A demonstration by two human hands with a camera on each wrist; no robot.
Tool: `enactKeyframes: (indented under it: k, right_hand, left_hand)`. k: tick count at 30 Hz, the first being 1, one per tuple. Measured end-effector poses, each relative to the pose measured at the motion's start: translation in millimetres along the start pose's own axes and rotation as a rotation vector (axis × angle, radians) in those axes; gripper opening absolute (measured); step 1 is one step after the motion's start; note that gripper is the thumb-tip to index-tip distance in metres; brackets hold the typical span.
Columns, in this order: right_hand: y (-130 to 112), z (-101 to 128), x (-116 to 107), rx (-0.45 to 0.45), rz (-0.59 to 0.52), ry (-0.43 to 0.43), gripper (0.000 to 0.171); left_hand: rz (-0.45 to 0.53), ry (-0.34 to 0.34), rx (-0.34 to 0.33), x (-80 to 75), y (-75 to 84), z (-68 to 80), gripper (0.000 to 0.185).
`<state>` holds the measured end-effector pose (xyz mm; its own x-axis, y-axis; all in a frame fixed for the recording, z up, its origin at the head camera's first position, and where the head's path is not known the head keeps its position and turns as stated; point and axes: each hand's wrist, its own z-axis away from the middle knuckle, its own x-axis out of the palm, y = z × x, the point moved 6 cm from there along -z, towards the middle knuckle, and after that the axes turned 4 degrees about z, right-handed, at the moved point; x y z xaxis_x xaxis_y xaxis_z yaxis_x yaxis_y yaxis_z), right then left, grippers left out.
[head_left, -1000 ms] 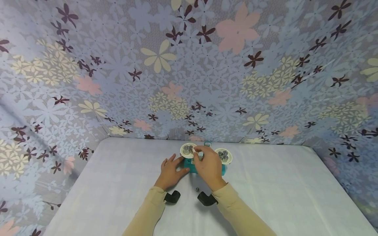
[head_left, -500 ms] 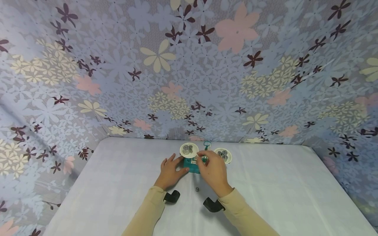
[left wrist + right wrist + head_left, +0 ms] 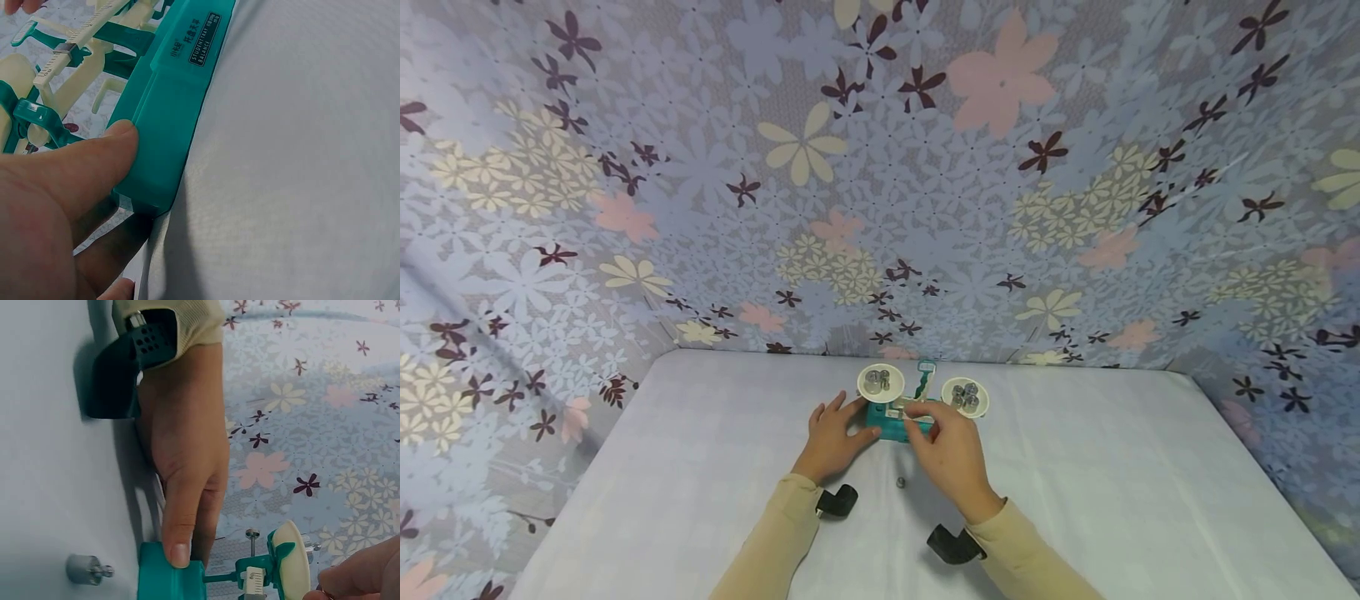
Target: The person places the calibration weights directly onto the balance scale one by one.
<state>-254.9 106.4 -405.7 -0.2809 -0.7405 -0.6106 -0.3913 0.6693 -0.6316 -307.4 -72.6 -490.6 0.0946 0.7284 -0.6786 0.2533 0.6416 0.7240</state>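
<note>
A teal tray balance point(image 3: 887, 424) with two cream pans stands near the table's back edge. My left hand point(image 3: 833, 439) grips the left end of its base, thumb point(image 3: 122, 144) on the front face and other fingers around the end. Several metal weights lie in the left pan point(image 3: 896, 392) and in the right pan point(image 3: 982, 407). My right hand point(image 3: 955, 454) is before the balance beam; thumb and index finger pinch a small metal weight, mostly hidden by the fingertips point(image 3: 344, 575). On the cloth between my wrists stands another knobbed weight point(image 3: 84, 570).
A pale cloth point(image 3: 1112, 500) covers the table. Flower-patterned fabric point(image 3: 925, 208) rises behind it and along both sides. Black wrist cameras point(image 3: 953, 545) hang close to the tabletop beneath the sleeves.
My right hand has drawn back from the left pan, moving right and toward me past the beam. The right pan and the pointer now show. My left hand stays on the base.
</note>
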Motion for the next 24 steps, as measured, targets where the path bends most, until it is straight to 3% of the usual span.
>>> enactKeyframes:
  k: [24]
  right_hand:
    - [13,31,4,0.129,-0.079,-0.117,0.016]
  left_hand:
    - [-0.011,-0.009,-0.020,2.5,-4.3,-2.7,0.060]
